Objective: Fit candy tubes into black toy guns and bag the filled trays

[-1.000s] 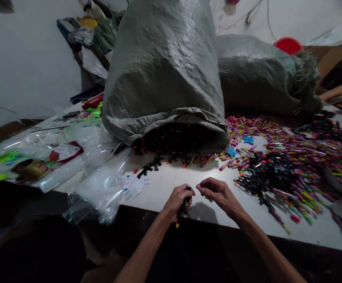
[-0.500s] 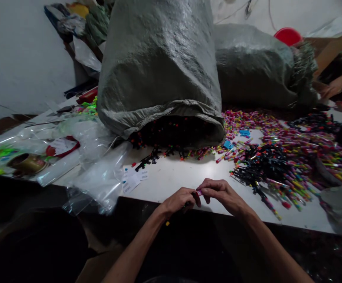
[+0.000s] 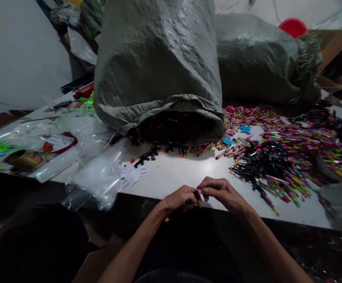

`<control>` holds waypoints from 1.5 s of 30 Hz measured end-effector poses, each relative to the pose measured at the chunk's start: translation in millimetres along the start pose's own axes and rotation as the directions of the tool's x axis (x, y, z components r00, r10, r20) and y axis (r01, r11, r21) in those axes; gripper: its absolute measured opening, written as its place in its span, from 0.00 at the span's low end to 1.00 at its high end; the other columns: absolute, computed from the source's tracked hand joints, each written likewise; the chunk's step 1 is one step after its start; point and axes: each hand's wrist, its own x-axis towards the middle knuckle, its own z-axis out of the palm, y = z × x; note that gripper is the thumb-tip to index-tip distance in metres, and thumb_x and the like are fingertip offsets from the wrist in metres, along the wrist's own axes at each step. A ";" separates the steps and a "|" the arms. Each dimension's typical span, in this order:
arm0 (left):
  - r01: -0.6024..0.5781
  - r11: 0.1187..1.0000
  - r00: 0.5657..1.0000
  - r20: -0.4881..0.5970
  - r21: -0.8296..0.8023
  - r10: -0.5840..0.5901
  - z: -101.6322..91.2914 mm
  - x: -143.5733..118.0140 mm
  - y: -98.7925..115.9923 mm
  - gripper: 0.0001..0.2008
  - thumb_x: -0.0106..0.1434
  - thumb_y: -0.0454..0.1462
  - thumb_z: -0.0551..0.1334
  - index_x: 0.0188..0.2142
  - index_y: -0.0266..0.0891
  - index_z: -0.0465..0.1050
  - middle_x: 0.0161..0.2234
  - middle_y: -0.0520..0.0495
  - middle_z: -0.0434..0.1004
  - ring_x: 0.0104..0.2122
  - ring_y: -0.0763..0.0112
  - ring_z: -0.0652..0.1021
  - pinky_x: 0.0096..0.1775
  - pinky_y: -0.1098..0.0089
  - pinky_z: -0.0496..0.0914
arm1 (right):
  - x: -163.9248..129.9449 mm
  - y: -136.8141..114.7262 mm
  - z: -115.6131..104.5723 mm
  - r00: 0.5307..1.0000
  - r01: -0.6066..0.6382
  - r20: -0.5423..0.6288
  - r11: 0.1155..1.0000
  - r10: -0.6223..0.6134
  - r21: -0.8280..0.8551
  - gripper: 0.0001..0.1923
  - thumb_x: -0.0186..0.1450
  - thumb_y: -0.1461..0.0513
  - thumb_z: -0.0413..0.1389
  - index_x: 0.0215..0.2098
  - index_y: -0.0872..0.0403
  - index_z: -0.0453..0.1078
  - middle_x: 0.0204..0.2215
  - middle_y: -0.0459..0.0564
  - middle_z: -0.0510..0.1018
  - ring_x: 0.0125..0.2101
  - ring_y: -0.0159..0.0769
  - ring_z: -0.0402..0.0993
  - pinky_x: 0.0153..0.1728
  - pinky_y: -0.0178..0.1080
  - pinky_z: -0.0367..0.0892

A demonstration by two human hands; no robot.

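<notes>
Both hands — left hand, right hand — pinching, seemingly, pink piece

Both of the person's arms are bare from the bottom edge of the view up to the wrists, with no sleeve, cuff, watch, bracelet or glove on either one. The left hand and the right hand are bare too, lean and bony, with the knuckles and tendons standing out under the light that falls on the edge of the white table beside them. The forearms are slim and long, and they darken into shadow the farther they lie from that table edge.
</notes>
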 end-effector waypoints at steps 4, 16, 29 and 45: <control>0.004 1.000 0.999 0.037 -0.026 -0.003 0.6 0.3 -2.3 0.12 0.47 0.34 0.54 0.30 0.33 0.72 0.19 0.53 0.67 0.17 0.78 0.62 0.19 0.75 0.56 | -2.9 0.0 -0.6 1.000 0.011 -0.006 1.000 -0.011 -0.009 0.11 0.60 0.56 0.59 0.36 0.55 0.76 0.31 0.48 0.70 0.29 0.31 0.67 0.33 0.36 0.64; 0.136 0.990 0.957 0.262 -0.032 -0.123 7.5 6.3 -18.5 0.08 0.49 0.37 0.56 0.23 0.35 0.71 0.12 0.56 0.56 0.13 0.78 0.58 0.17 0.74 0.52 | -18.8 -1.1 5.1 0.999 0.034 0.028 0.911 -0.025 -0.410 0.13 0.62 0.53 0.56 0.36 0.51 0.78 0.29 0.49 0.73 0.31 0.34 0.69 0.31 0.35 0.64; 0.527 0.678 0.416 -0.851 0.513 0.320 -170.0 17.4 12.8 0.11 0.54 0.34 0.60 0.38 0.34 0.70 0.46 0.31 0.70 0.53 0.42 0.65 0.51 0.49 0.58 | -26.7 10.2 -115.8 0.778 -0.320 -0.435 0.310 -0.454 -0.895 0.18 0.63 0.52 0.51 0.43 0.53 0.73 0.42 0.55 0.74 0.40 0.44 0.71 0.40 0.43 0.65; -0.509 0.719 0.585 -0.803 -0.473 -0.114 -51.4 43.9 -14.4 0.18 0.40 0.35 0.69 0.31 0.37 0.65 0.23 0.54 0.71 0.22 0.76 0.72 0.26 0.73 0.69 | 49.3 14.1 -23.9 0.916 -0.176 -0.338 0.544 -0.215 -0.821 0.13 0.68 0.56 0.47 0.38 0.53 0.69 0.27 0.44 0.75 0.28 0.29 0.68 0.29 0.30 0.58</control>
